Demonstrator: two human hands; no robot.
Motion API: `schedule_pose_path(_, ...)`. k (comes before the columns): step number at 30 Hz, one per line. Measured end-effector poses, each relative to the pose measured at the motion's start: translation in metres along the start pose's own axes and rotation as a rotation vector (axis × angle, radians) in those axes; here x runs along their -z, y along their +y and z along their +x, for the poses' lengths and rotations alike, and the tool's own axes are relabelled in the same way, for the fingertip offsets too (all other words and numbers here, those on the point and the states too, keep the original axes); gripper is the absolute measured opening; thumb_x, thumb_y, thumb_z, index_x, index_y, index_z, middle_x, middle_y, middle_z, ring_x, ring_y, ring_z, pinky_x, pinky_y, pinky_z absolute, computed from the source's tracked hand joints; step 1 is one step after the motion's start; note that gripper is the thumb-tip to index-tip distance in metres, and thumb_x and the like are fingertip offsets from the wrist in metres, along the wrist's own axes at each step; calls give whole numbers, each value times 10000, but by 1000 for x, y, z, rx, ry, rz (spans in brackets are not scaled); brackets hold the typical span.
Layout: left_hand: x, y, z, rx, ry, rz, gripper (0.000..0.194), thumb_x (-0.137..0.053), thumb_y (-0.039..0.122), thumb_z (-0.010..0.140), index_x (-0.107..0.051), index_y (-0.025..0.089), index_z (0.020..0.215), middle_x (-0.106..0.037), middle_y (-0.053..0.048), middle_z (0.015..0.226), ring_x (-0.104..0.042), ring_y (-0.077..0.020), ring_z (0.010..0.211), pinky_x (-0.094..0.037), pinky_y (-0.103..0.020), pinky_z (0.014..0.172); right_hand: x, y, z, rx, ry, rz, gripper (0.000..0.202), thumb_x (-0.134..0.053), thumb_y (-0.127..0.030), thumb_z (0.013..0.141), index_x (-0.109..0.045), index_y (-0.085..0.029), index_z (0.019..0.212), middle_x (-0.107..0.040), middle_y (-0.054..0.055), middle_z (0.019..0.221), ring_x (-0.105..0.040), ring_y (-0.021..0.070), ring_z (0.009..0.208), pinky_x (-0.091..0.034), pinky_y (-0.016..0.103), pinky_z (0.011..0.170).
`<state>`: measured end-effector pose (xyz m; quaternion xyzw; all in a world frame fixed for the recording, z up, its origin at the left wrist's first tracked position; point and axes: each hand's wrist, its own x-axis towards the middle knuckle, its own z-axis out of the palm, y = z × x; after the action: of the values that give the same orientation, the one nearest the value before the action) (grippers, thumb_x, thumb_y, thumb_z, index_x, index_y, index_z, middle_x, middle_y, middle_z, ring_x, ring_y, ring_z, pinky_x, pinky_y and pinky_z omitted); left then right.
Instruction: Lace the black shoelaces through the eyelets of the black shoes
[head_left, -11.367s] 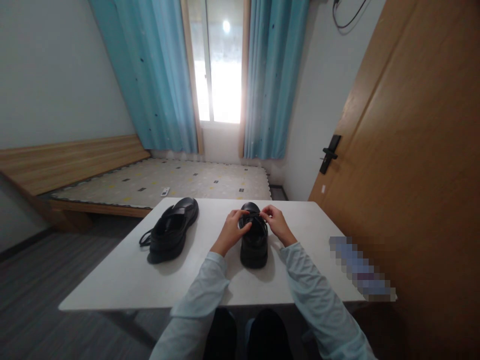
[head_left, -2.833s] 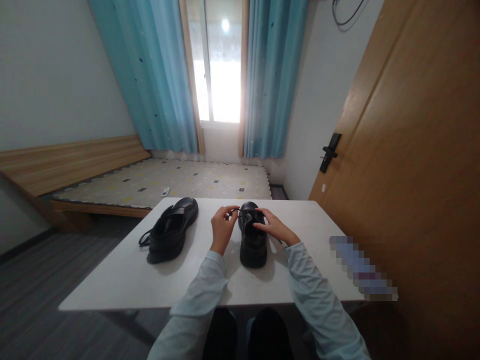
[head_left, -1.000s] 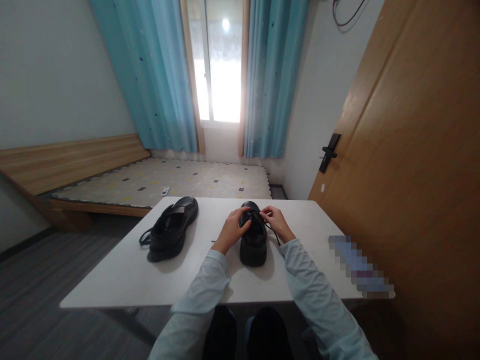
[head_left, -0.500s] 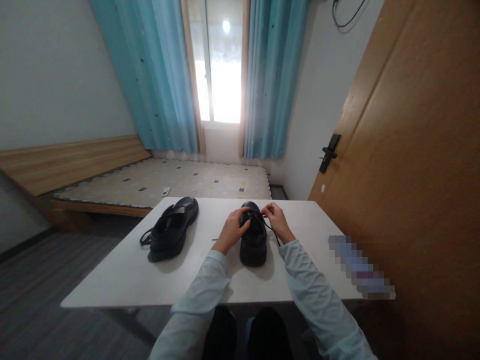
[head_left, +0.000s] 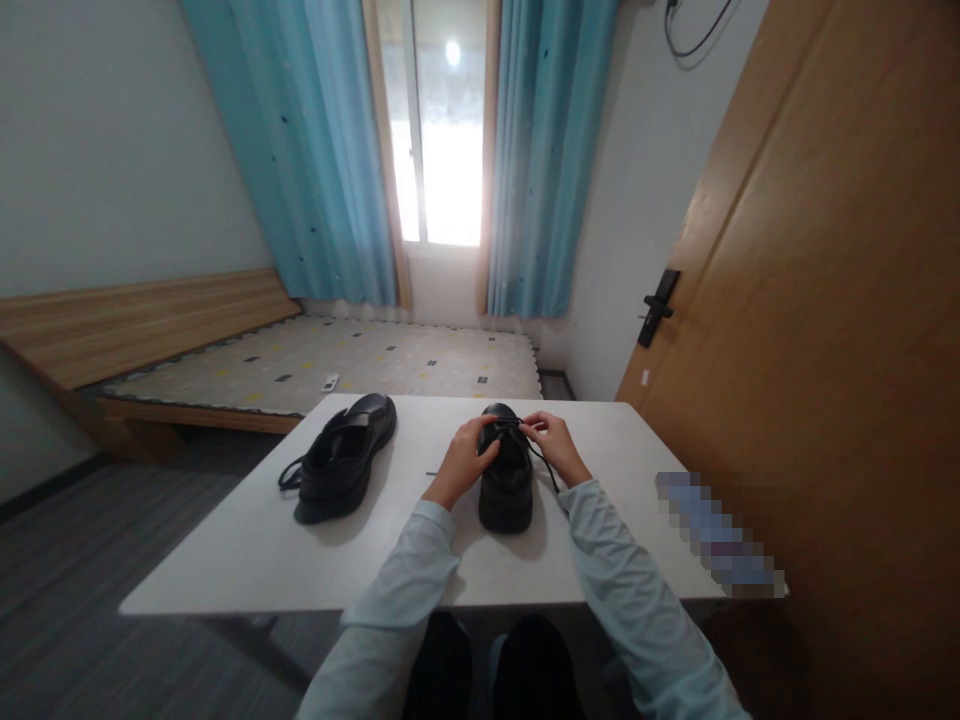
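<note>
Left hand (head_left: pixel 465 460) and right hand (head_left: pixel 553 445) pinching thin cord lace (head_left: pixel 546 462), smooth rounded black shoe (head_left: pixel 506 500)

Both forearms are stretched forward and angled inward — left hand (head_left: pixel 466 460) and right hand (head_left: pixel 556 447) held close together, fingers bent.

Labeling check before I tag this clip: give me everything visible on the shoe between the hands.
The shoe is black, seemingly smooth leather, with a shiny toe and chunky heel. It sits upright on the white table, toe away from the person, opening up. The left hand is on its left side near the front; the right hand pinches a black lace at the front. Lace also trails off its right side. Knot unclear.
</note>
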<state>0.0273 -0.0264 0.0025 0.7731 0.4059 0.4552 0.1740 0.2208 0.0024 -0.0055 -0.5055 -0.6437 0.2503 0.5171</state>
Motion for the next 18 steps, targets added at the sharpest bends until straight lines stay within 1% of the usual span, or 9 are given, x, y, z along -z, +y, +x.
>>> schedule_pose_path(3, 0, 0, 0, -1, 2, 0, 373, -558, 186, 784, -543, 185, 1157, -604, -99, 1175, -542, -233, 1130, -404, -426, 1007, 0, -2, 1, -24, 16, 42, 291, -650, -439, 683, -617, -152, 719, -658, 54, 753, -597, 175, 707, -497, 334, 693)
schedule_pose_path(6, 0, 0, 0, -1, 15, 4, 371, -561, 181, 778, -543, 177, 1148, -604, -103, 1169, -542, -232, 1130, -404, -422, 1010, 1, -5, 1, -41, 22, 132, 314, -653, -462, 677, -596, -155, 713, -652, 50, 740, -602, 178, 719, -501, 323, 676)
schedule_pose_path(11, 0, -1, 0, -9, 25, 11, 362, -564, 175, 777, -541, 176, 1139, -608, -101, 1156, -546, -229, 1119, -413, -419, 1000, 1, -11, -1, -39, -10, 304, 306, -668, -448, 688, -574, -159, 721, -653, 37, 696, -617, 169, 709, -498, 336, 743)
schedule_pose_path(14, 0, 0, 0, -4, 26, 17, 361, -566, 176, 777, -539, 171, 1137, -607, -101, 1152, -549, -227, 1114, -418, -415, 996, 2, -14, -2, -33, 11, 334, 315, -724, -428, 637, -591, -157, 728, -640, 24, 692, -605, 160, 690, -499, 335, 749)
schedule_pose_path(18, 1, 1, 0, -5, 19, 14, 352, -559, 174, 781, -540, 174, 1133, -607, -94, 1149, -552, -222, 1107, -423, -409, 990, 5, -20, -4, -55, 46, 426, 314, -786, -336, 562, -606, -172, 761, -633, 7, 759, -612, 156, 734, -504, 328, 772)
